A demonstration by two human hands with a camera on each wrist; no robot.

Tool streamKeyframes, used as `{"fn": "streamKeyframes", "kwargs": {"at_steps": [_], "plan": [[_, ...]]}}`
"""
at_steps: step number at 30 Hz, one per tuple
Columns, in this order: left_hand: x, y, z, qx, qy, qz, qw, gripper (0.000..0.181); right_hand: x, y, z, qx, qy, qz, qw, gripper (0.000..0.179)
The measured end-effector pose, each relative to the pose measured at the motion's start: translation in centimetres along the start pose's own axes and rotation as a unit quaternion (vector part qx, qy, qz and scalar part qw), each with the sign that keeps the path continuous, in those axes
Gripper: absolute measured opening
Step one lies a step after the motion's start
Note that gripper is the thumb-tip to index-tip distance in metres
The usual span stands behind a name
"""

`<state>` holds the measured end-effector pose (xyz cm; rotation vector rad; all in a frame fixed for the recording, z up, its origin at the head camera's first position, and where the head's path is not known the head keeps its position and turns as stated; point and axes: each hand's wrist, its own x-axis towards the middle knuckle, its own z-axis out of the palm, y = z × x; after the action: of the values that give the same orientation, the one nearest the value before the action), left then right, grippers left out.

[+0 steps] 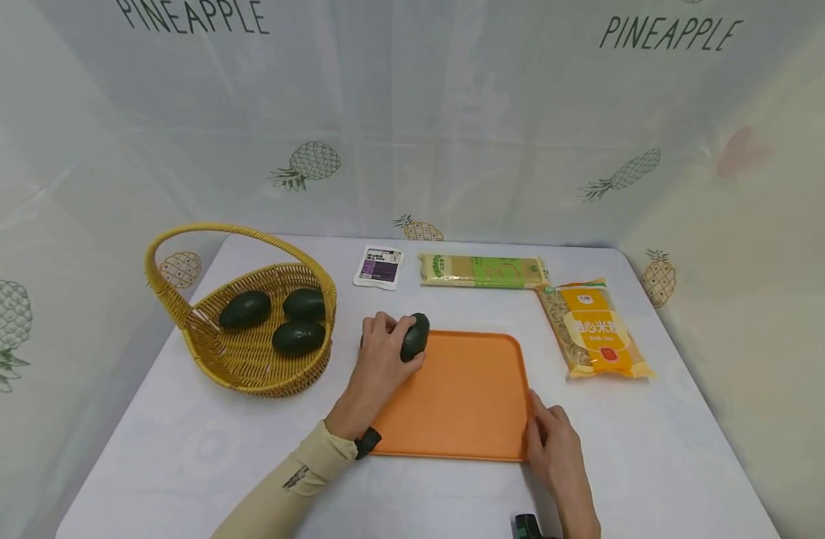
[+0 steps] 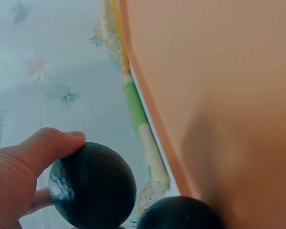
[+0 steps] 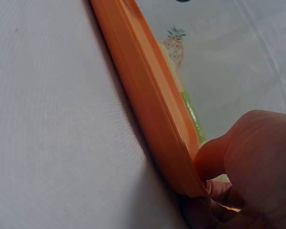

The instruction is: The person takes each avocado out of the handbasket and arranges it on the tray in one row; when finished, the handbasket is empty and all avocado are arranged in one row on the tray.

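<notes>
Left hand grips a dark green avocado, thumb and fingers curled about it, at the far left corner of an orange tray; cannot tell whether the avocado rests there or hangs just above. Left wrist view gives the thumb lying across the skin, with a second avocado just beside, cut by the lower edge; its contact with the hand is unclear. Right hand pinches the tray's right rim near the close corner, thumb on the rim and fingertips partly tucked out of sight. Tray lies flat on the white surface. To its left, a yellow woven basket with a tall arched handle holds three avocados, well apart from the tray. Beyond the tray: a small white packet with a purple label, then a long noodle pack banded green. Its right end meets, or nearly meets, a plump orange-and-clear bag. Behind, a pale pineapple-print cloth. Left arm in a beige sleeve.
</notes>
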<state>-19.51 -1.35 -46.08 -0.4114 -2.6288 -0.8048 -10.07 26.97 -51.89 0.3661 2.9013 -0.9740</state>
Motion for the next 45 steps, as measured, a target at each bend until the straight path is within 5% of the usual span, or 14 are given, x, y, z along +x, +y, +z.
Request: {"fn": "streamKeyframes", "kwargs": {"at_steps": [15, 31, 45], "plan": [[-0.3, -0.5, 2.5, 0.124, 0.03, 0.032, 0.9913, 0.051, -0.2, -0.2, 0.1, 0.006, -0.001, 0.0, 1.0, 0.053], [-0.3, -1.4, 3.3, 0.099, 0.028, 0.04, 0.9939, 0.052, -0.2, -0.2, 0.1, 0.008, 0.0, 0.006, 0.9999, 0.054], [0.4, -1.5, 4.5, 0.15, 0.048, 0.053, 0.9861, 0.042, -0.1, -0.4, 0.1, 0.002, 0.005, 0.009, 0.9999, 0.053]]}}
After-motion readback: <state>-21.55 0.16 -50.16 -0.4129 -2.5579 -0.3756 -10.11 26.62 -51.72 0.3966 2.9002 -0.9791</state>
